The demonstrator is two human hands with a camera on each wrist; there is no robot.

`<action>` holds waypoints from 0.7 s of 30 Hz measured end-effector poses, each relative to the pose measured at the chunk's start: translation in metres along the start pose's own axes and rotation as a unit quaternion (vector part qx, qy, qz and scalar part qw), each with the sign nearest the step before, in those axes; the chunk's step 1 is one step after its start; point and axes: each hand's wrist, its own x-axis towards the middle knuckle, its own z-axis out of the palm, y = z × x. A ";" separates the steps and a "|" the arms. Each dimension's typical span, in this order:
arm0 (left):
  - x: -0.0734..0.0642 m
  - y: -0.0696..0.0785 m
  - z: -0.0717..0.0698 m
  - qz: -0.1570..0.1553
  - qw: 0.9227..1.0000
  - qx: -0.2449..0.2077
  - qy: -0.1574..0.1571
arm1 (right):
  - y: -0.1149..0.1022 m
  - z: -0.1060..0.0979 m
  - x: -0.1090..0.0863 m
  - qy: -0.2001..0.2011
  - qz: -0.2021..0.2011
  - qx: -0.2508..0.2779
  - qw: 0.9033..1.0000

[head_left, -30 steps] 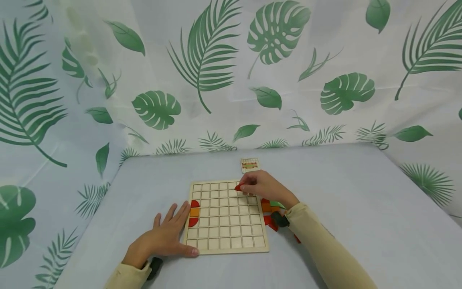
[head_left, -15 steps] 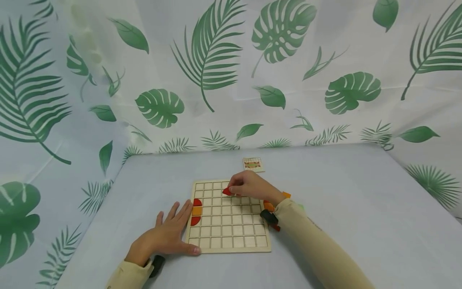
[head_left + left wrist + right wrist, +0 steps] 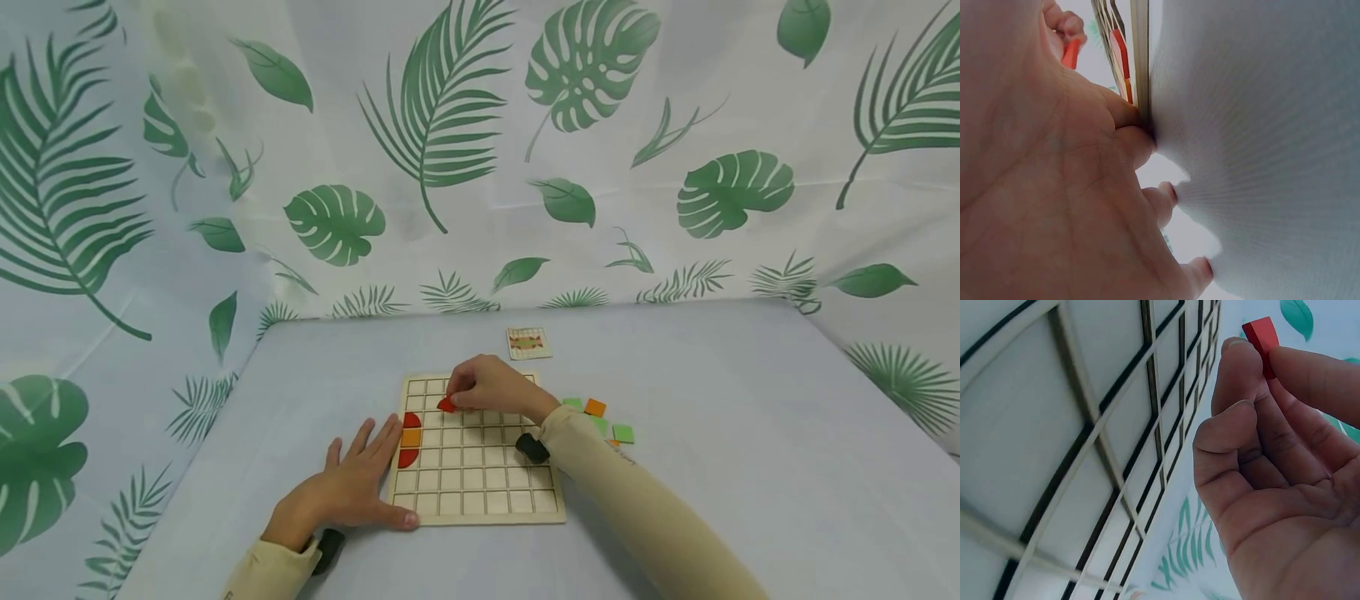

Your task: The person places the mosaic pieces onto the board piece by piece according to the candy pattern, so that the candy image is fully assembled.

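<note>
A pale wooden grid board (image 3: 472, 481) lies on the table. Along its left edge sit an orange square tile (image 3: 410, 438) and two red rounded tiles, one above it and one red tile (image 3: 407, 458) below. My left hand (image 3: 352, 487) is spread flat, its fingertips and thumb against the board's left side. Over the upper part of the board, my right hand (image 3: 491, 387) pinches a small red tile (image 3: 446, 405) between thumb and index finger. In the right wrist view that red tile (image 3: 1262, 342) shows its thick edge, held apart from the grid.
Right of the board lie loose green and orange tiles, among them a green tile (image 3: 623, 433) and an orange tile (image 3: 596, 407), partly behind the right sleeve. A small pattern card (image 3: 528, 343) lies beyond the board. A leaf-printed curtain (image 3: 480, 167) encloses the table.
My right hand has carried the red tile leftward across the board's upper rows. Loose tiles on the right have come into sight from behind the arm. The left hand stays at the board's edge.
</note>
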 end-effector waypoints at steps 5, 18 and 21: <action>-0.005 0.008 -0.006 -0.001 1.000 -0.001 -0.012 | -0.001 0.008 0.012 -0.010 -0.006 -0.027 1.000; -0.006 0.011 -0.007 0.002 1.000 0.009 -0.003 | -0.015 0.016 0.029 -0.061 -0.008 -0.096 0.993; -0.006 0.011 -0.006 0.003 1.000 0.008 -0.003 | -0.016 0.018 0.032 -0.070 -0.006 -0.112 0.991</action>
